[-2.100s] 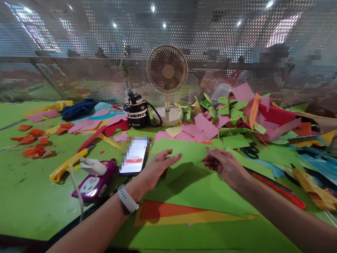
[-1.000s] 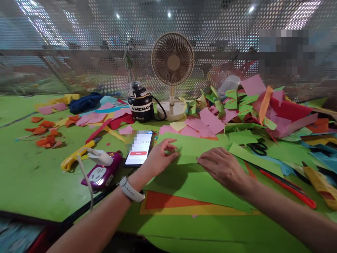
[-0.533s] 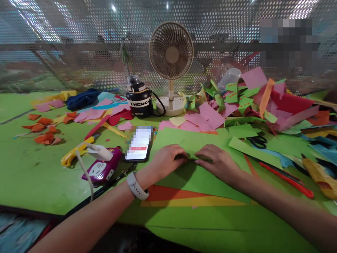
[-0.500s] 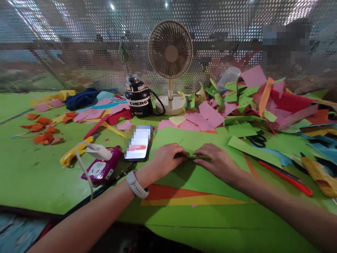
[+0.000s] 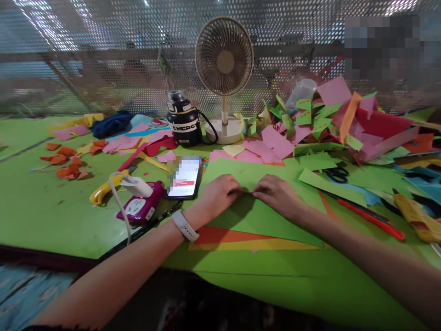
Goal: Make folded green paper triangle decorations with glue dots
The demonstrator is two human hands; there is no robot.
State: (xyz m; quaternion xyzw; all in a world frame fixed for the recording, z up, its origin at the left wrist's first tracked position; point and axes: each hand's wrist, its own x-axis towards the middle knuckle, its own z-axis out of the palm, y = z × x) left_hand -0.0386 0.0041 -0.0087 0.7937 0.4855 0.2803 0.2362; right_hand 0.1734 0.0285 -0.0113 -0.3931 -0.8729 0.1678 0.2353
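Note:
My left hand, with a white watch on the wrist, has its fingers pressed together around one end of a thin, dark green strip. Facing it, my right hand pinches the other end. What the strip is exactly is too small to tell. Both hands are just over a large green paper sheet, a short distance apart. Orange paper and yellow paper stick out from under the sheet's near edge.
A lit phone lies left of my left hand, beside a purple power socket. Behind stand a black bottle and a fan. At right are paper scraps, black scissors and a red-handled tool.
The view has tilted down slightly, so the tabletop sits higher. My right hand's fingers have closed more tightly together, and both hands remain over the green sheet.

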